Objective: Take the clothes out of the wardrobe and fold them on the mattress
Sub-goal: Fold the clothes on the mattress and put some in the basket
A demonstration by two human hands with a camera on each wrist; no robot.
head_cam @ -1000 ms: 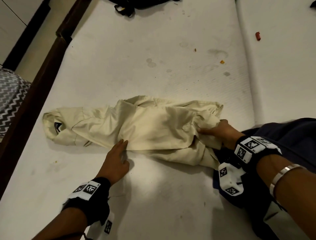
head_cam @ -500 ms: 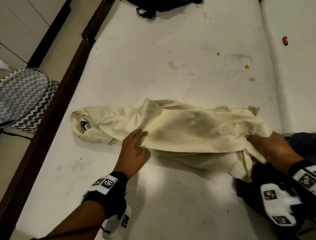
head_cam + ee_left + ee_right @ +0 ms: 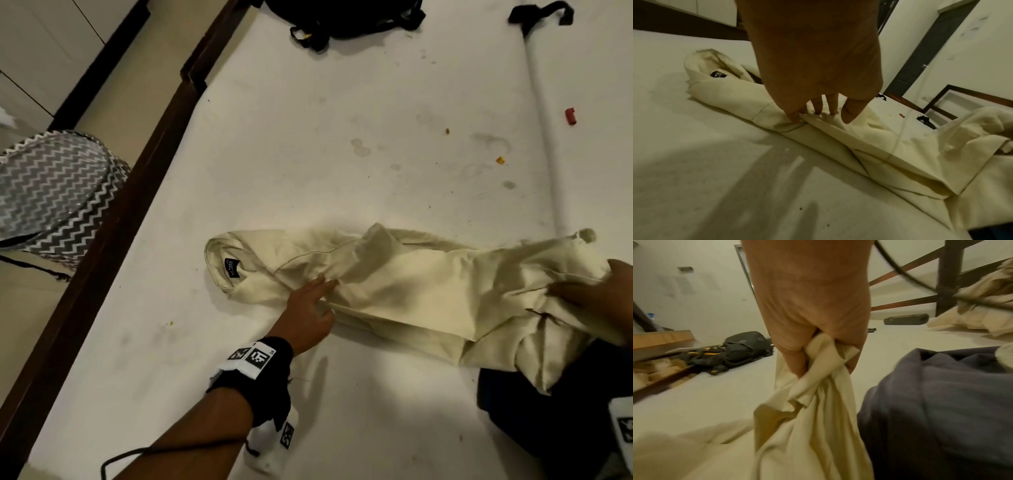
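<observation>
A cream garment (image 3: 411, 287) lies stretched across the white mattress (image 3: 342, 102), its collar with a dark label at the left end. My left hand (image 3: 318, 291) presses flat on it near the collar end, fingers straight, also seen in the left wrist view as the left hand (image 3: 818, 112) on the cream garment (image 3: 838, 142). My right hand (image 3: 589, 291) grips the bunched right end. In the right wrist view the right hand (image 3: 818, 353) clutches a wad of the cream garment (image 3: 813, 410) lifted off the mattress.
A dark blue cloth (image 3: 941, 402) lies by my right hand. A black backpack (image 3: 342, 20) sits at the far end of the mattress. A dark wooden bed frame (image 3: 113, 246) runs along the left, with a zigzag-patterned basket (image 3: 51, 192) beyond it. A small red object (image 3: 570, 115) lies far right.
My right hand has pulled the garment's right end further right, stretching it out. My left hand has slid up onto the fabric near the collar end.
</observation>
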